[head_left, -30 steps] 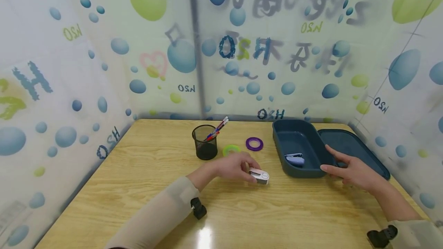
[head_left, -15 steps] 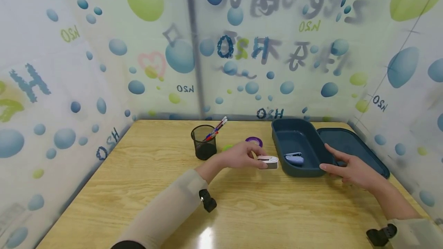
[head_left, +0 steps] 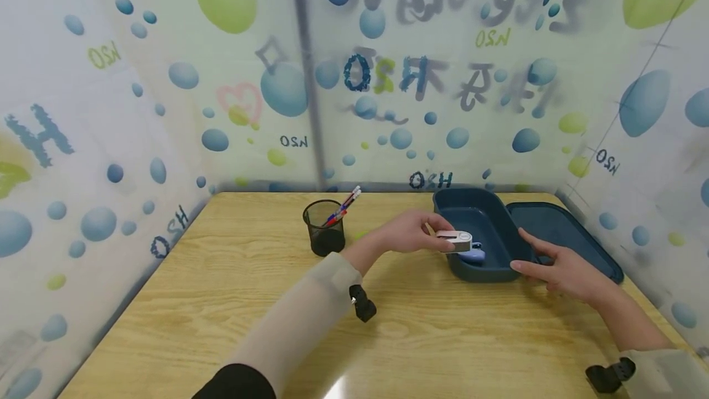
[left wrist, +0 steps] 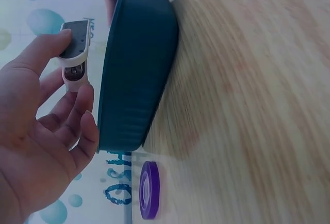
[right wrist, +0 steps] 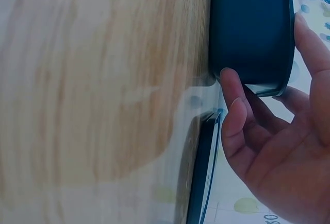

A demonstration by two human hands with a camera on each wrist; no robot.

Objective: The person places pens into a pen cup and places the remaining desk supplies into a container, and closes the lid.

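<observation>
My left hand (head_left: 412,231) pinches a small white and grey stapler (head_left: 460,240) between thumb and fingers. It holds the stapler above the left side of a dark teal plastic box (head_left: 487,274). In the left wrist view the stapler's open end (left wrist: 75,72) shows metal inside. A lavender stapler (head_left: 473,256) lies in the box, partly covered by the white one. At the box's front right corner, my right hand (head_left: 559,271) holds the wall with thumb and fingers around it. The right wrist view shows its fingers (right wrist: 232,87) against the corner.
Right of the box lies its dark teal lid (head_left: 559,226). A black mesh cup (head_left: 327,239) with several pens stands to the left. A purple tape roll (left wrist: 149,190) lies beside the box. A sliver of green (head_left: 362,234) shows behind my left arm.
My left hand has lifted the white stapler from the table and carried it right, over the box's left wall. My right hand has stayed at the box's corner.
</observation>
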